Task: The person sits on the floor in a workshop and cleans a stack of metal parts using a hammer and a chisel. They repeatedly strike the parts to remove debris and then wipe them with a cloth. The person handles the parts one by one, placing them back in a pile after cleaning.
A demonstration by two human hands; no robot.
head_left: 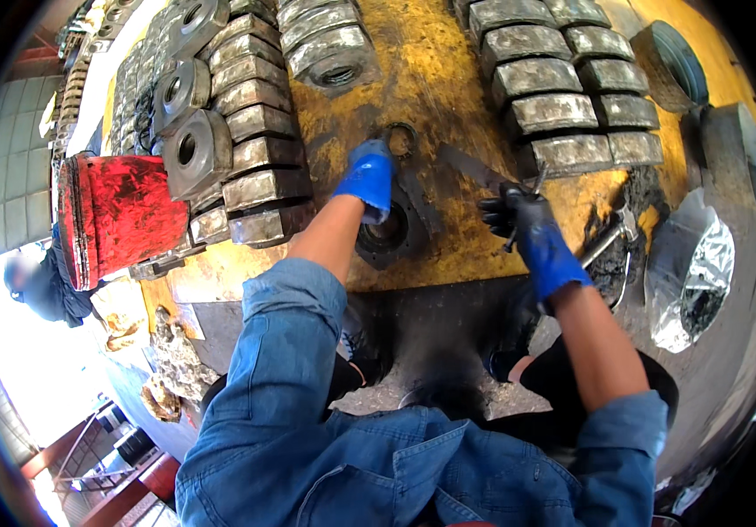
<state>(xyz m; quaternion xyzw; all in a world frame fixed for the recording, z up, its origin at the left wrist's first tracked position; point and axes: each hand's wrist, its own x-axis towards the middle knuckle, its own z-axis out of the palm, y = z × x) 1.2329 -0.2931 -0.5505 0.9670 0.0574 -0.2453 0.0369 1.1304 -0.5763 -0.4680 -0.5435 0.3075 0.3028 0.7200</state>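
Observation:
My left hand (365, 182), in a blue glove, reaches to the left edge of a small dark ring (402, 139) on the yellow tabletop. Its fingers are too hidden to tell whether they grip the ring. Just below that hand lies a dark, greasy metal block with a round hole (387, 230), partly covered by the wrist. Closed around a thin metal rod tool (541, 178) is my right hand (527, 227), its glove blue with blackened fingers. A flat dark metal strip (473, 167) runs up to the fingertips of that hand; I cannot tell whether they touch it.
Rows of curved metal blocks stand at left (259, 145) and right (545, 110). A red bucket (127, 215) is at the left edge. Metal rings (734, 154), a hammer-like tool (608, 239) and a clear plastic bag (690, 272) lie at right. A person (44, 285) stands far left.

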